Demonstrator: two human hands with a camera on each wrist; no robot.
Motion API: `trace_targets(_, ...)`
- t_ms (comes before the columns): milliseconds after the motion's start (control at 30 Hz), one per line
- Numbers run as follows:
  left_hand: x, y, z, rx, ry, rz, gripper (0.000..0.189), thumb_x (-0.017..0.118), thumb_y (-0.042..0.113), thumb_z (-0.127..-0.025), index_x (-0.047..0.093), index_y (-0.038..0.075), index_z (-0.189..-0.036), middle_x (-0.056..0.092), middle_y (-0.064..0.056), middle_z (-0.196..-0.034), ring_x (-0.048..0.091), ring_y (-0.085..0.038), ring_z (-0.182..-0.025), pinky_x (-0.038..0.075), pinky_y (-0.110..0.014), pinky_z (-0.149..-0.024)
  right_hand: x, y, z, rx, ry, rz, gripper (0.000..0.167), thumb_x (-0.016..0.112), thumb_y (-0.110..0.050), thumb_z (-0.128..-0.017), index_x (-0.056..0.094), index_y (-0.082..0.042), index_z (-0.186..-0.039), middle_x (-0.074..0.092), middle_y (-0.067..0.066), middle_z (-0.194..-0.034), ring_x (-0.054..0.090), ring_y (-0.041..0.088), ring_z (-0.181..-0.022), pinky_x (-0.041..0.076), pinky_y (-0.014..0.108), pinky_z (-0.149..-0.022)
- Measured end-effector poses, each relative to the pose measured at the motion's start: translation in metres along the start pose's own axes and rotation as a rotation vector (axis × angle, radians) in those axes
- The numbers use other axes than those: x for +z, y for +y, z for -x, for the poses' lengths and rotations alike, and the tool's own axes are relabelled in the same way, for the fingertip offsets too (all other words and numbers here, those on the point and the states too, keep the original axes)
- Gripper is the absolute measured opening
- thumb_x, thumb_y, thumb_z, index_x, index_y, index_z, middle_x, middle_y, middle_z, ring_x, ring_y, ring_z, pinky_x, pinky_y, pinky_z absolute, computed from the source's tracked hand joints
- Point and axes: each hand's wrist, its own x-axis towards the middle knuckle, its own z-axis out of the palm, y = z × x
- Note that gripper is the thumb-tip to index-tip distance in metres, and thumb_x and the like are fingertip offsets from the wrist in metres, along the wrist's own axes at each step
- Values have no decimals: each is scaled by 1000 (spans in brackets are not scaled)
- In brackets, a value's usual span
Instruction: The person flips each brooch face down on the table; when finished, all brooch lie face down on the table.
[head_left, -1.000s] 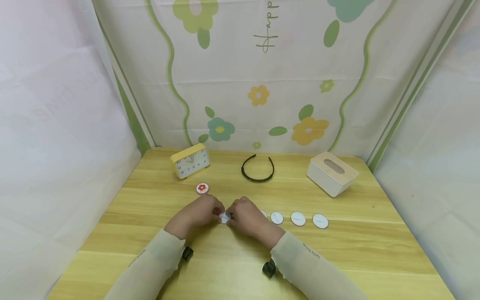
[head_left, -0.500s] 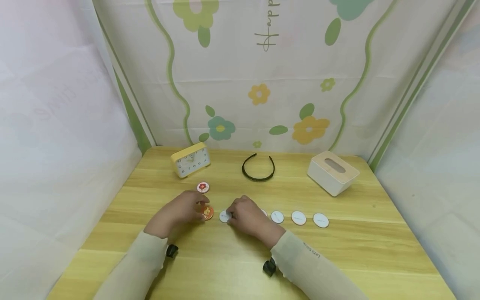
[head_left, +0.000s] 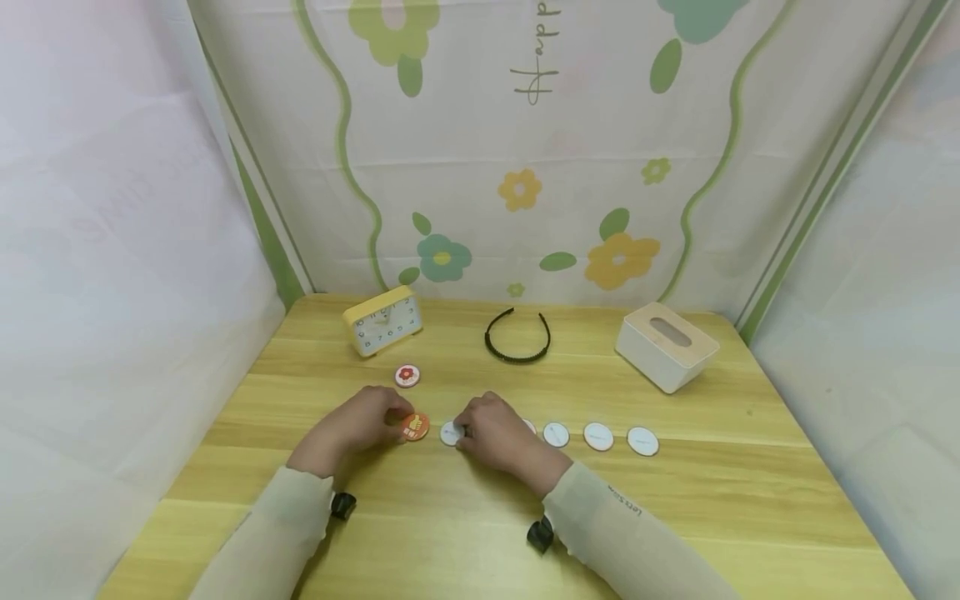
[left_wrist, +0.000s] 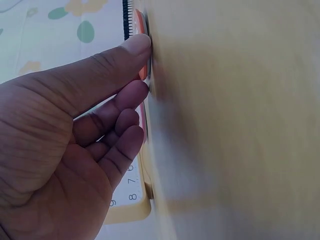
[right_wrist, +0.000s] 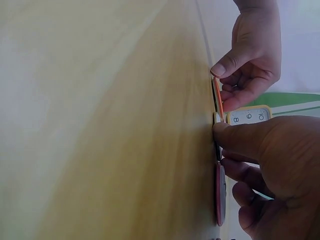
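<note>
In the head view, my left hand (head_left: 366, 419) grips a round orange badge (head_left: 415, 427) with a yellow picture, its thumb and fingers at the badge's left edge. That badge lies flat on the table, and the left wrist view shows my thumb against its orange rim (left_wrist: 142, 67). Just to the right, my right hand (head_left: 495, 432) pinches a round badge (head_left: 451, 432) with its whitish side up. In the right wrist view the two badges lie nearly edge to edge. A badge with a red flower (head_left: 407, 376) rests beyond my left hand.
Right of my right hand runs a row of whitish-faced badges (head_left: 598, 436), one partly hidden by the hand. Farther back stand a yellow clock (head_left: 386, 323), a black headband (head_left: 517, 358) and a tissue box (head_left: 666, 348). Fabric walls enclose the wooden table (head_left: 465, 533).
My left hand has let go of the whitish badge, moved left and taken hold of the orange badge, which was hidden under it before. My right hand stays on the whitish badge.
</note>
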Motion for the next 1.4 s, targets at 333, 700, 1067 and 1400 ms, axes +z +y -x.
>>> trace_targets(333, 0, 1, -3, -2, -2, -4, 26, 88, 13, -93, 84, 15, -118, 78, 3, -115, 67, -16, -107, 56, -49, -105, 6, -3, -6, -6, 66, -38, 33, 82, -34, -99, 81, -15, -126, 79, 0, -125, 64, 21, -117, 52, 37, -108)
trace_targets(700, 0, 1, -3, 31, -3, -1, 20, 87, 12, -93, 85, 18, -112, 77, 7, -107, 66, -15, -98, 56, -43, -96, 18, -25, -30, -84, 39, 20, 26, 83, -33, -96, 84, -19, -119, 82, -7, -113, 64, 13, -98, 50, 31, -98)
trace_targets(1067, -2, 1, -1, 43, -16, 7, 15, 88, 19, -93, 87, 21, -108, 78, 7, -105, 69, -12, -97, 59, -43, -96, 18, -40, -38, -79, 47, 130, 15, 81, -37, -100, 84, -23, -99, 76, -8, -91, 55, 14, -86, 50, 31, -89)
trace_targets(1400, -6, -8, 6, 121, 25, -27, 14, 79, 21, -101, 88, 29, -109, 82, 12, -108, 75, -10, -103, 61, -40, -97, 18, -41, -37, -59, 99, 129, 22, 67, -34, -110, 88, -27, -112, 83, -10, -101, 59, 13, -85, 51, 30, -86)
